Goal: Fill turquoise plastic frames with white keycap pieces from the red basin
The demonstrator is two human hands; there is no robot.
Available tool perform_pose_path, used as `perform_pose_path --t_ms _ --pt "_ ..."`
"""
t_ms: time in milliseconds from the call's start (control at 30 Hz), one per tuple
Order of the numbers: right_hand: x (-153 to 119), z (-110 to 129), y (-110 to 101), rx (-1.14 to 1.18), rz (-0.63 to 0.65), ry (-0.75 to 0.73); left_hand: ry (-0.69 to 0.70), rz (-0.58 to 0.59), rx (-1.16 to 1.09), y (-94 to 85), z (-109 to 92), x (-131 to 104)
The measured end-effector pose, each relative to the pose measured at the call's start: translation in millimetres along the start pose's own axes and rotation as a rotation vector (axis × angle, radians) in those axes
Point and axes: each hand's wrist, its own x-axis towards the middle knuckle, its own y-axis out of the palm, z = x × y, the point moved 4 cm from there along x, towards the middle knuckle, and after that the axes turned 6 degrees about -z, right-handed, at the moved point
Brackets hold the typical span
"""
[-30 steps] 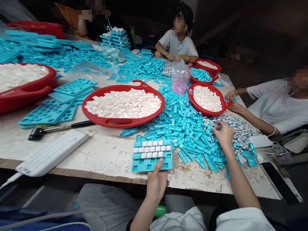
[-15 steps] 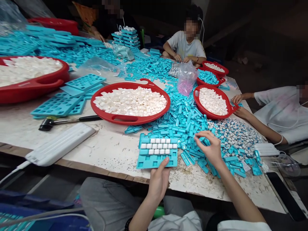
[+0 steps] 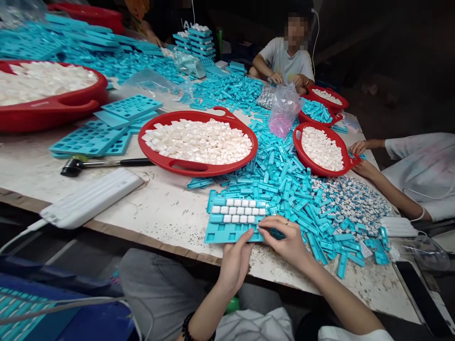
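Turquoise plate point(image 3: 221, 235) held at the near side of the worktable point(image 3: 170, 210), its far half set with three rows of white caps point(image 3: 240, 210), bare sockets along the near half; left hand point(image 3: 232, 267) clamped on its near edge, thumb on top; right hand point(image 3: 286, 241) at the plate's right edge, thumb and forefinger close to each other; cannot tell whether they meet or pinch a small piece. Beyond the plate, red basin point(image 3: 223, 170) heaped with white pieces; to the right, loose turquoise pieces point(image 3: 284, 182) spread wide, then a scatter of small white-and-blue parts point(image 3: 362, 203); to the left, white power strip point(image 3: 94, 196), with a black-headed mallet point(image 3: 72, 167) behind it; phone point(image 3: 423, 296) at the table's right corner; co-worker's hands point(image 3: 362, 163) beside another red basin point(image 3: 300, 154).
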Motion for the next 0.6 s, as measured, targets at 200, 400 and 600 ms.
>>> perform_pose_path --t_ms 200,400,600 --pt "-1.1 1.0 -1.1 -0.101 0.013 -0.076 0.002 -0.014 0.009 -1.4 0.1 -0.7" --pt "-4.4 2.5 -1.6 -0.186 0.017 -0.140 -0.023 -0.037 0.001 -4.2 1.8 0.0" --pt "-4.7 1.0 -2.0 -0.155 0.021 -0.111 -0.014 -0.052 0.016 -5.5 1.8 -0.1"
